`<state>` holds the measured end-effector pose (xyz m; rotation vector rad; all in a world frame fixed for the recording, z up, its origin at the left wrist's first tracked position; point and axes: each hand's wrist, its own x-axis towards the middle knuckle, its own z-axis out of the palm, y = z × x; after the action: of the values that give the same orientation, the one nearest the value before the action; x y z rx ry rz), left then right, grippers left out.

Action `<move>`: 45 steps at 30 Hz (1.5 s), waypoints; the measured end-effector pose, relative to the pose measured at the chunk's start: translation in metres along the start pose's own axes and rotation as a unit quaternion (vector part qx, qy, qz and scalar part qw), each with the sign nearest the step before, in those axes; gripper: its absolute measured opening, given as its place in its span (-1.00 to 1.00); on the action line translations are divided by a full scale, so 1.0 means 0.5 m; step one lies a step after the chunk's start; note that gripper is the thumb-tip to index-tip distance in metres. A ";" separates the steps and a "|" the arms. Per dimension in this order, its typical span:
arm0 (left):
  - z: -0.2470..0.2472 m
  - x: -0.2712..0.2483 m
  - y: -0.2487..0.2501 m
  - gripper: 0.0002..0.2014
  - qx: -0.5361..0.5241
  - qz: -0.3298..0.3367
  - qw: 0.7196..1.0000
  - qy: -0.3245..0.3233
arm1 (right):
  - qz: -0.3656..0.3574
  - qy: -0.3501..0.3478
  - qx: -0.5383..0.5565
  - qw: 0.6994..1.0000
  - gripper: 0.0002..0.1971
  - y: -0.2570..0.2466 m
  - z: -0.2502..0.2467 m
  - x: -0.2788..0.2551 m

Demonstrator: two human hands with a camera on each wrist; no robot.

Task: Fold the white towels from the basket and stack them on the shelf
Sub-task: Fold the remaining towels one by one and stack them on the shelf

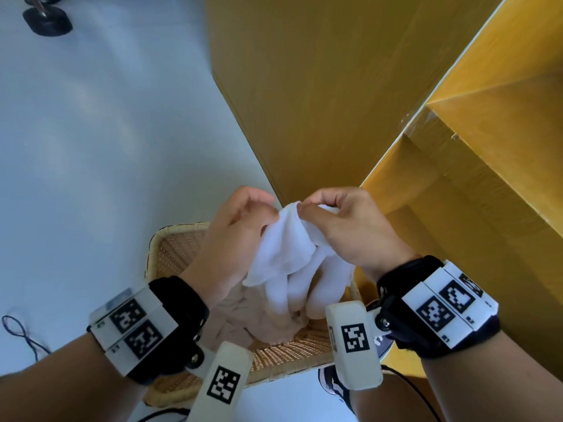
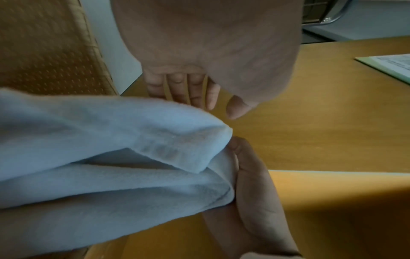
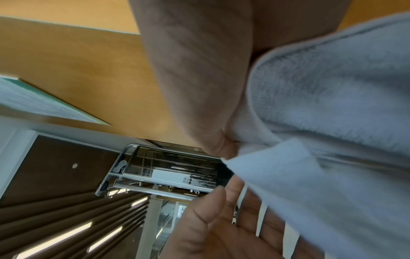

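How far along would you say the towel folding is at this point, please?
Early. Done: nothing visible; the shelf shows no stacked towels. In hand: one towel, bunched and unfolded, is held above the basket, with the right hand pinching its top edge and the left hand gripping beside it. Left: fold it, shelve it, then handle the cloth in the basket.

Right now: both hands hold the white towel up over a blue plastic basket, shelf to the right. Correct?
Not quite: the basket is woven wicker, tan, not blue plastic; the head view shows it. The rest holds: left hand and right hand hold the white towel above it, with the shelf to the right.
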<state>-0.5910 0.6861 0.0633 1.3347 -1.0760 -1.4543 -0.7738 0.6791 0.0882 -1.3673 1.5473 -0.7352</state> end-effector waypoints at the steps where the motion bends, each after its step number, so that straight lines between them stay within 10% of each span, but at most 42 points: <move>1: 0.000 -0.002 -0.003 -0.71 0.007 0.025 1.000 -0.005 | 0.012 0.004 0.012 1.000 -0.77 -0.001 0.000 0.000; 10: 0.006 -0.011 -0.038 -0.43 0.173 0.133 0.973 -0.078 | 0.064 0.022 0.149 0.987 -0.67 -0.013 -0.011 0.005; 18: -0.003 0.015 -0.053 -0.92 0.227 0.204 0.952 0.026 | 0.075 -0.018 0.215 0.974 -0.63 -0.020 -0.017 0.003; 21: -0.007 0.022 -0.050 -0.80 0.256 0.234 0.937 0.052 | 0.077 -0.027 0.224 0.971 -0.63 -0.021 -0.018 0.003; 33: 0.004 0.022 -0.018 -0.58 0.029 0.026 0.987 0.156 | 0.108 0.060 0.312 0.942 -0.83 -0.011 -0.019 0.022; 45: -0.003 0.001 -0.009 -0.55 0.015 -0.029 0.999 -0.018 | 0.123 0.119 0.486 0.857 -0.85 -0.017 -0.031 0.038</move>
<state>-0.5898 0.6868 0.0587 1.3755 -1.0951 -1.5146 -0.7837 0.6567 0.0976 -0.3218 1.1845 -1.3095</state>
